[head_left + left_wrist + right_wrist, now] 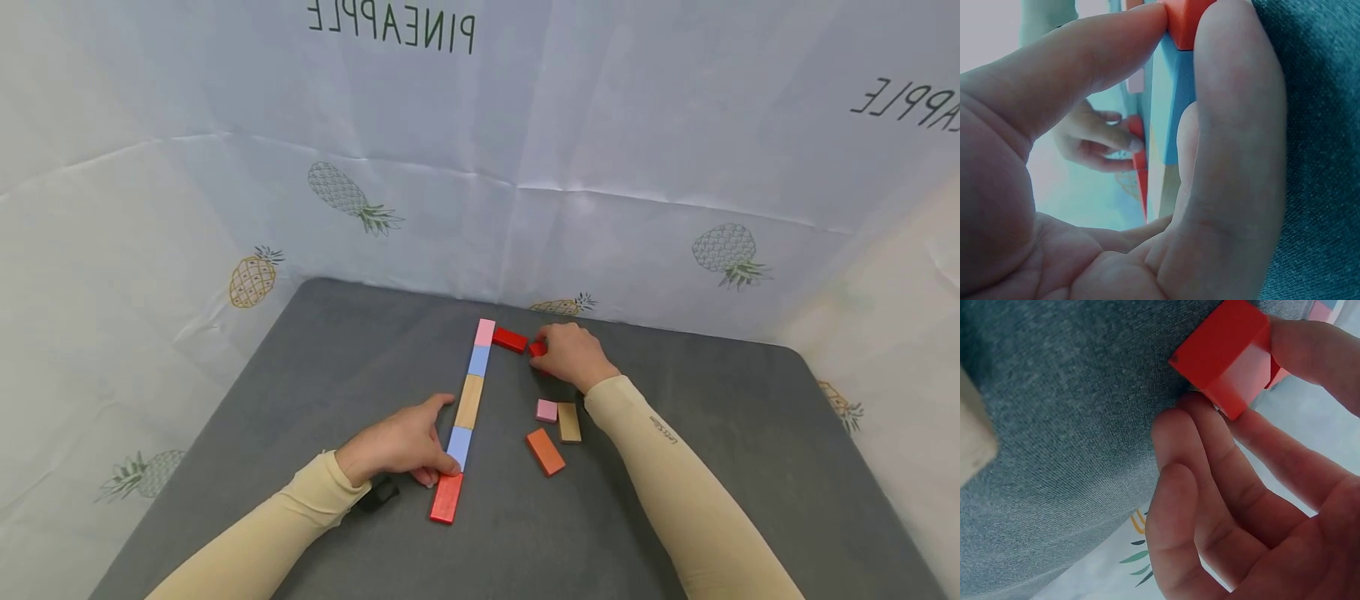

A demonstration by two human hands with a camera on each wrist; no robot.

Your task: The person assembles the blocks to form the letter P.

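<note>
Fingers of right hand pinch red block; those of left hand clamp red end block, touching blue block.

I note a passable lane on the counter between the row of blocks and the orange block, obstructed at its far end by a red block, the right hand and, behind both, patterned cloth.
</note>
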